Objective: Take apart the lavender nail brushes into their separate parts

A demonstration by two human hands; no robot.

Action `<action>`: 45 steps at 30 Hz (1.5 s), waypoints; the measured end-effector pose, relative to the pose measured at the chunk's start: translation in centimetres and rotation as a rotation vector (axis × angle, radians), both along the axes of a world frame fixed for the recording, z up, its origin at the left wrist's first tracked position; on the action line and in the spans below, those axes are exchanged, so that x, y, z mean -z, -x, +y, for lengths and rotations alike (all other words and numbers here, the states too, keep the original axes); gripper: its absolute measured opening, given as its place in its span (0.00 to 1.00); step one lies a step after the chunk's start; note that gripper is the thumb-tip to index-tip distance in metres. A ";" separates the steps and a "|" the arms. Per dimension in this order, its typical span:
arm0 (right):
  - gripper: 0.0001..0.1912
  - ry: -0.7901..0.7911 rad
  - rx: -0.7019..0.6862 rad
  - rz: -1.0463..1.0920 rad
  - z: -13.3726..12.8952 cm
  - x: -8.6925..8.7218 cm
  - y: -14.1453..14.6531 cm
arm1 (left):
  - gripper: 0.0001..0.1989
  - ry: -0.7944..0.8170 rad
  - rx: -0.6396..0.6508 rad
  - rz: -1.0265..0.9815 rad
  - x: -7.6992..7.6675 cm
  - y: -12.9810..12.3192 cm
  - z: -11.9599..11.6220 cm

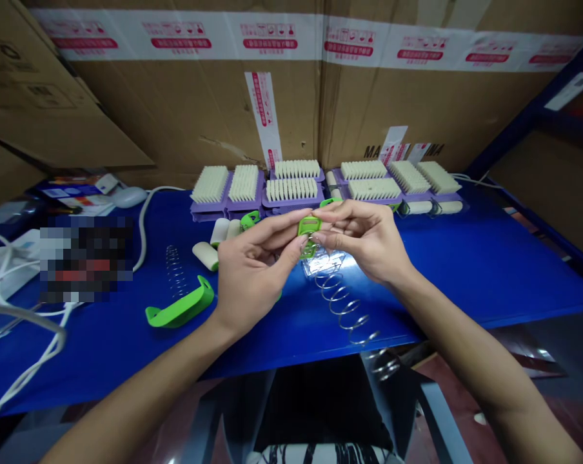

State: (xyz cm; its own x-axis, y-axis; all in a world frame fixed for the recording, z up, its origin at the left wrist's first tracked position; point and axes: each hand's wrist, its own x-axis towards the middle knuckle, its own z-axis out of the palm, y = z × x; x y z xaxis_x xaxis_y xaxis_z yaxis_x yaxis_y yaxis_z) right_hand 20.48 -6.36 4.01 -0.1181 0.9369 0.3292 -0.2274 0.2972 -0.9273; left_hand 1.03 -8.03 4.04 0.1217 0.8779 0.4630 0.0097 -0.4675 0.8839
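On the left of the frame, a loose spring [176, 272] is lying behind a curved green piece [181, 309] on the blue tabletop [102, 354]. At the centre, the grip of the left hand [250, 274] is pinching a small green clip [309, 225]. A long spring [350, 307] is trailing toward the lower right, its upper end being pinched by the right hand [369, 241].

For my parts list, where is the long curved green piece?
The green piece lies on the blue table in the head view, left of the left hand, close to the loose spring.
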 end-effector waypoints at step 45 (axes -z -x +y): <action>0.27 -0.019 -0.026 -0.171 1.3 1.6 0.7 | 0.24 0.496 0.060 -0.345 0.3 -0.6 3.0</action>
